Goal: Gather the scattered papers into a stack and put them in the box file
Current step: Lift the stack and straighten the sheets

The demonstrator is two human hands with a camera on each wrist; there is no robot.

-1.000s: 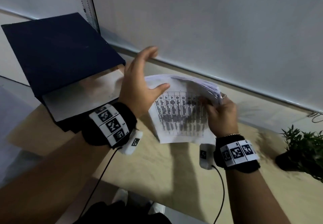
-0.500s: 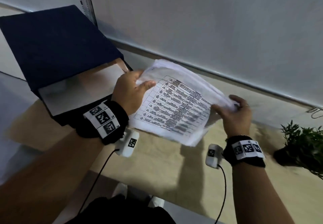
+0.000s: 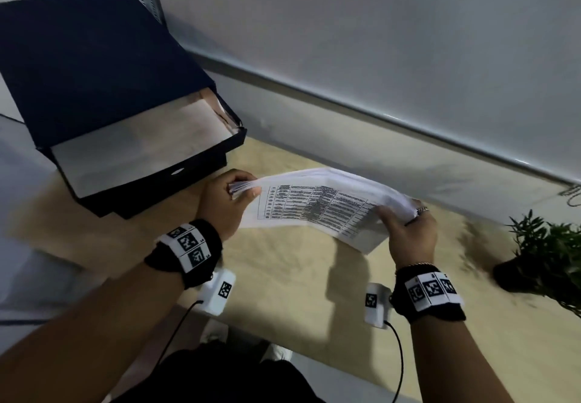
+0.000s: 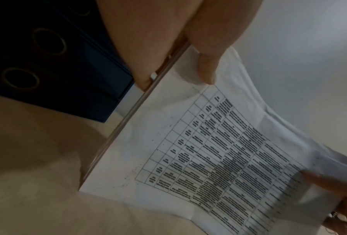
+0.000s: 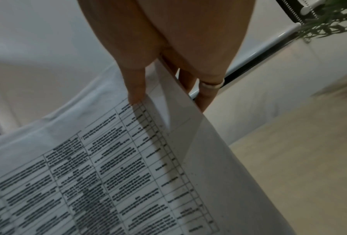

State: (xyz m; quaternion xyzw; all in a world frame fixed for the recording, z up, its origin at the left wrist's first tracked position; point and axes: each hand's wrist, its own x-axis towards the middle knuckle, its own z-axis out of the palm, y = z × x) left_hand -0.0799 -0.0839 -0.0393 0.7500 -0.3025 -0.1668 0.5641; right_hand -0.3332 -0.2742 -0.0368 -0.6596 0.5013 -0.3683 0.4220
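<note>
Since a moment ago the stack of papers (image 3: 317, 204) has swung from a steep tilt to lie nearly flat, lower over the table (image 3: 283, 276), and both hands have come down with it. Now the left hand (image 3: 224, 204) pinches the stack's left edge, thumb on top and fingers curled beneath, just in front of the box file (image 3: 94, 66). At the other end the right hand (image 3: 412, 232) grips the stack, thumb on the printed sheet and fingers underneath; one finger wears a ring (image 5: 211, 85). Held in the air between the two hands, the stack sags slightly in the middle, clear of the table. Its top sheet carries a printed grid of text, too blurred to read. Dark blue, the box file lies on the table's left part with its lid raised; a pale sheet or lining (image 3: 138, 147) shows inside, and I cannot tell which. In the left wrist view, round finger holes mark dark file spines (image 4: 48, 41) behind the hand. Cut off at the right edge, a potted plant (image 3: 547, 258) stands on the table.
</note>
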